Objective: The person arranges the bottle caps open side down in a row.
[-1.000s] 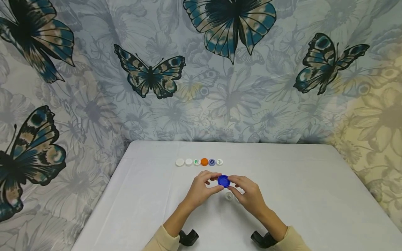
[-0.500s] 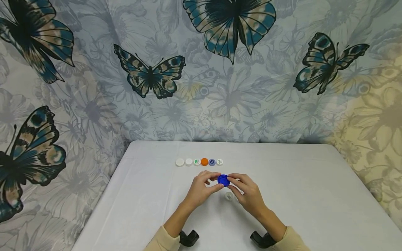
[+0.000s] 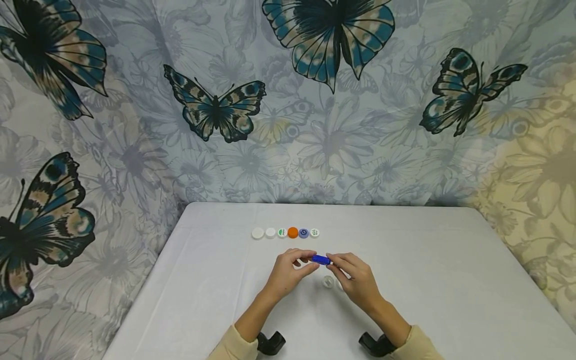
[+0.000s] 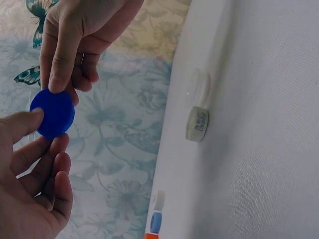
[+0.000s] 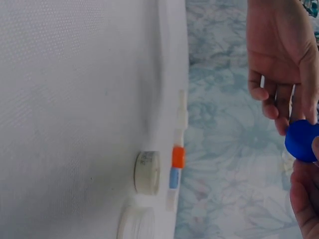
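Blue cap held up off the counter, between both hands, edge toward head camera, flat face showing in the wrist views. Left hand pinches one side, thumb on the blue face, other fingers bent behind/below. Right hand pinches the opposite side with thumb and fingertips. Below the hands, on the counter: pale cap with dark print, clear round piece just beside it; can't tell if those two touch. Farther back, row of six caps, left to right: white cap, second white cap, green-and-white cap, orange cap, light blue cap, white cap with markings. Beige sleeves, black wrist devices. Butterfly-print wall covering behind.
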{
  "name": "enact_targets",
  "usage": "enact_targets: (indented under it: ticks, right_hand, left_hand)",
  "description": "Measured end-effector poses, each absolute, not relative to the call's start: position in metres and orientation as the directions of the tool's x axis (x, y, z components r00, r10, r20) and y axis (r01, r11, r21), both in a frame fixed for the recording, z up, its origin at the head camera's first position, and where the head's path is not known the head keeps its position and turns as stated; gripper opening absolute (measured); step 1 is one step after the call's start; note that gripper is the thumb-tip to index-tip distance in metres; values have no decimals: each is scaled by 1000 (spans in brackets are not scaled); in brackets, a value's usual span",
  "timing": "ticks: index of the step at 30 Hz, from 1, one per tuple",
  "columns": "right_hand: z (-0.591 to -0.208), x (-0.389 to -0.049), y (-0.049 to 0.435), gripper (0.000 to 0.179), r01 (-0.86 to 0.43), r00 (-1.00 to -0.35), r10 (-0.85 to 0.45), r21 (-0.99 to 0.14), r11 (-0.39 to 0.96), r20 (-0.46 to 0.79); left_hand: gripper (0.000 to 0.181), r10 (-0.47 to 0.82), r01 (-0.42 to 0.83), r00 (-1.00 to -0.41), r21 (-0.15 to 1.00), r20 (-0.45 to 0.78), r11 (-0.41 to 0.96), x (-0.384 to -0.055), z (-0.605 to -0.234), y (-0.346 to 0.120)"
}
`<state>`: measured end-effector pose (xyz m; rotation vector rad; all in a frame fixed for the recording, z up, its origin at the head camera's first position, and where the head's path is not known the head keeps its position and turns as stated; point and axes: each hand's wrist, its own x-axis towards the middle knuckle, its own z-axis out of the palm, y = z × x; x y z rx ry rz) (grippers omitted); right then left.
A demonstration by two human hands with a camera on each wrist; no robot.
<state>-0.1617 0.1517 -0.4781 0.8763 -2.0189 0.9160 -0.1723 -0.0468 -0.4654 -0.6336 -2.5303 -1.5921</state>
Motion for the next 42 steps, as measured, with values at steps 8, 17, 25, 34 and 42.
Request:
enact_targets:
  ticks: [8,17,25,34,42]
  right_hand:
    - [-479,-159,150,46,-768,-591,-244,-444,461,769]
    - [-482,-156,153,42,-667,-723,-243,-562,490,646]
    - [-479,-156,156,35,-624,-768,-240,-611,486,594]
    - [-477,-160,159,34,-566,-818,-235,-661,492,525]
    - [-472,-168,162,35,-523,-849,-248,-677,519,466]
  left_hand:
    - [29,278,348,-925,867,258,356,-171,-466,-45]
    - [32,341,335,-916,872,212,358,-173,-467,-45]
    - [40,416,360,-894,818,165,449,-175,-462,-45]
    - [38,406,396,-889,799,211,452,-180,-464,-43]
    - [39,423,426,-880,751,215,504,-189,-463,-40]
